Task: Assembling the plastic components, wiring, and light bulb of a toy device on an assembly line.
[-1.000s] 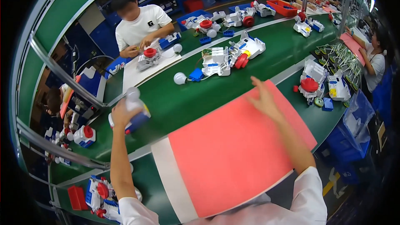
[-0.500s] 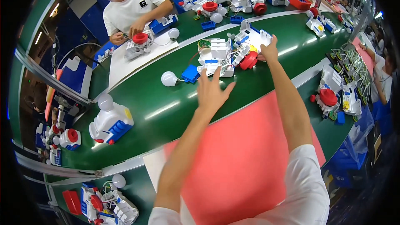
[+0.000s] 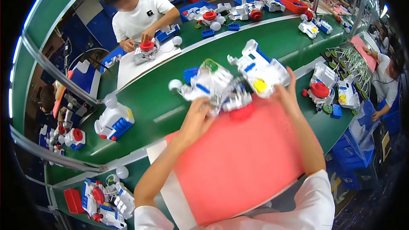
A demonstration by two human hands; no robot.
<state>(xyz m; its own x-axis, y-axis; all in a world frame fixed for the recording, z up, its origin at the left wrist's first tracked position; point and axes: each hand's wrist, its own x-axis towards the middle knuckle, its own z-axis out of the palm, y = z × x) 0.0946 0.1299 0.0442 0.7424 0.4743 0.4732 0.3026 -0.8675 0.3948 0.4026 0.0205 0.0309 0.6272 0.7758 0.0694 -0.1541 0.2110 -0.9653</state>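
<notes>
My left hand [image 3: 197, 118] grips a white toy housing with blue and green parts [image 3: 213, 86], held just above the far edge of the pink mat [image 3: 238, 162]. A white ball [image 3: 174, 85] and a blue piece [image 3: 190, 73] hang at its left side. My right hand [image 3: 286, 93] holds a second white housing with a yellow knob and blue trim [image 3: 257, 69], tilted up over the green conveyor belt [image 3: 162, 102]. The two housings nearly touch between my hands. A red part [image 3: 242, 113] shows blurred under the left one.
A finished white and blue toy [image 3: 114, 120] stands on the belt to my left. More toy units [image 3: 328, 89] sit at my right. A person in a white shirt [image 3: 138, 10] works across the belt. Further units [image 3: 104, 198] lie at the lower left, with blue bins [image 3: 353, 149] at the right.
Both hands reached across the belt, took hold of the white toy housings there, and pulled them back to the pink mat's far edge. The finished toy stays on the belt at left.
</notes>
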